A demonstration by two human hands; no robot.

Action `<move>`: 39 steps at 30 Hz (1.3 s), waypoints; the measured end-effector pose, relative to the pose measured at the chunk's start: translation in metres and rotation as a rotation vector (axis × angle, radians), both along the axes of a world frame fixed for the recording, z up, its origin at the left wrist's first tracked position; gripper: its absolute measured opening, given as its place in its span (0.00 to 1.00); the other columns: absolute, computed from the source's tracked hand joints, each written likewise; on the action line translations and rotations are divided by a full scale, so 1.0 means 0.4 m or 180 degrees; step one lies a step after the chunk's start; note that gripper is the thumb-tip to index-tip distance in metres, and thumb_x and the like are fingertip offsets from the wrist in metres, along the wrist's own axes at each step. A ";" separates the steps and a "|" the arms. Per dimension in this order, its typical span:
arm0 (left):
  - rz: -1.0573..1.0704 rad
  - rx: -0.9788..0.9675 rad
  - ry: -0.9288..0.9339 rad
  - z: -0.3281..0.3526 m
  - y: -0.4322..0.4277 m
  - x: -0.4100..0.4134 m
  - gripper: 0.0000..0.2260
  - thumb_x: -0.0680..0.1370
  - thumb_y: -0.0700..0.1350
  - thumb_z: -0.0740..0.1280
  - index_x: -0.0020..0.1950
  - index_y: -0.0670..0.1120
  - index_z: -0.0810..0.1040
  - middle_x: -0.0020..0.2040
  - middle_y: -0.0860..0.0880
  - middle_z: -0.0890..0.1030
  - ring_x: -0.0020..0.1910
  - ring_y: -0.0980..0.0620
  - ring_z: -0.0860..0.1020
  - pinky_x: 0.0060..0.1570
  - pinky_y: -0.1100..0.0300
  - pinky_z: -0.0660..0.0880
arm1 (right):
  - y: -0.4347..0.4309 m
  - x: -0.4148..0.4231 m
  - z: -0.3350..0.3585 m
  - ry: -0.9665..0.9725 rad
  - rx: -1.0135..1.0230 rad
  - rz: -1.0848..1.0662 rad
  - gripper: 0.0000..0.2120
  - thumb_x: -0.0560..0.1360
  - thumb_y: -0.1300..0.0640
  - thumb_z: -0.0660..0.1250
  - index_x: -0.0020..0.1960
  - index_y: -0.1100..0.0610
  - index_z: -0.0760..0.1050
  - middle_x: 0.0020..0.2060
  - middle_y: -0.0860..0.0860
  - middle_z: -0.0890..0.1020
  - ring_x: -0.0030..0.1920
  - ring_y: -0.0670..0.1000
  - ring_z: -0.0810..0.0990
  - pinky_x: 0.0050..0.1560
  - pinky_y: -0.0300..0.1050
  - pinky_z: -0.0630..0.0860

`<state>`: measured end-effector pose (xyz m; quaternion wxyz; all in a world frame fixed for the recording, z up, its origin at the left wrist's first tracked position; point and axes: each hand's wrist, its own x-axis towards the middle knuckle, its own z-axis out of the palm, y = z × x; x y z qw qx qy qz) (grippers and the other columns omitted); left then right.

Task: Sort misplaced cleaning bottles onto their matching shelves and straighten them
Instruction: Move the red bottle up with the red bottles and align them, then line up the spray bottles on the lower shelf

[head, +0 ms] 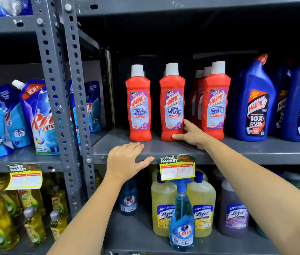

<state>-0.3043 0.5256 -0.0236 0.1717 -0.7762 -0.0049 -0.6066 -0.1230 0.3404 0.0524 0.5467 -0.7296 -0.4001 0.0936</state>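
Red Harpic bathroom cleaner bottles with white caps stand upright on the grey middle shelf (163,150). The left red bottle (139,105) stands alone. My right hand (191,134) grips the base of the middle red bottle (172,103), thumb in front, fingers behind its right side. A row of several red bottles (216,102) stands just right of that hand. Two big blue Harpic bottles (255,103) stand further right. My left hand (127,159) lies flat and empty on the shelf's front edge, below the left red bottle.
Grey slotted uprights (72,89) split the racks. Blue Rin pouches (38,118) fill the left shelf, with yellow Vim bottles (33,223) below. Under the Harpic shelf stand a blue Colin spray (182,223), yellow Lizol bottles (163,207) and a purple Lizol (234,214). A price tag (177,168) hangs on the edge.
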 end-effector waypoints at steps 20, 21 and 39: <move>0.0047 -0.0578 0.0681 0.007 -0.041 -0.044 0.25 0.79 0.62 0.59 0.62 0.43 0.80 0.65 0.44 0.78 0.65 0.45 0.75 0.65 0.46 0.65 | -0.049 -0.034 -0.002 -0.0401 0.0005 -0.0661 0.31 0.71 0.56 0.76 0.70 0.60 0.69 0.61 0.56 0.78 0.59 0.53 0.78 0.63 0.50 0.75; 0.0040 -0.0611 0.0611 -0.006 -0.050 -0.059 0.24 0.80 0.59 0.60 0.67 0.43 0.76 0.71 0.43 0.71 0.71 0.44 0.68 0.69 0.45 0.60 | -0.073 -0.060 -0.010 -0.0572 0.0448 -0.0874 0.27 0.72 0.57 0.74 0.68 0.60 0.70 0.59 0.55 0.79 0.56 0.52 0.78 0.61 0.47 0.76; 0.0762 -0.1972 0.3431 -0.768 0.024 -0.188 0.32 0.82 0.62 0.38 0.76 0.46 0.64 0.75 0.48 0.57 0.73 0.47 0.64 0.71 0.53 0.59 | -0.214 -0.172 -0.752 0.0150 -0.0818 -0.0682 0.28 0.68 0.44 0.75 0.64 0.50 0.71 0.56 0.41 0.80 0.55 0.41 0.80 0.51 0.39 0.77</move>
